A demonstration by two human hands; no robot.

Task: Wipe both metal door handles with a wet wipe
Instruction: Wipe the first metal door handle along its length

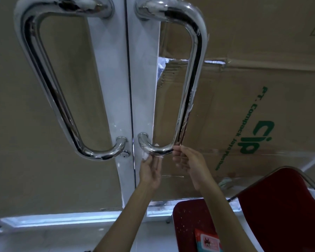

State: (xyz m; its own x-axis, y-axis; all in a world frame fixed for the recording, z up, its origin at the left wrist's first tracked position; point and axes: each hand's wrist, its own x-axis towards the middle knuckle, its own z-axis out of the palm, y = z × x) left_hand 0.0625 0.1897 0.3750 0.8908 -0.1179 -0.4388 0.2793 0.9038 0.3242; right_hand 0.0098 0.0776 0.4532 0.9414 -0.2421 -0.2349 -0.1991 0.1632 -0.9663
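Two shiny metal handles hang on a pair of white-framed glass doors: the left handle (49, 91) and the right handle (191, 84). A white wet wipe (145, 155) is bunched under the bottom curve of the right handle. My left hand (150, 170) pinches the wipe at its left end, by the door seam. My right hand (189, 163) reaches up to the bottom right bend of that handle, fingertips at the wipe's other end; the grip there is blurred.
A red chair (273, 211) stands at the lower right, with a red and teal wipes pack (207, 241) on its seat. Brown cardboard with green print (255, 135) covers the glass behind the doors. A keyhole (125, 155) sits below the left handle.
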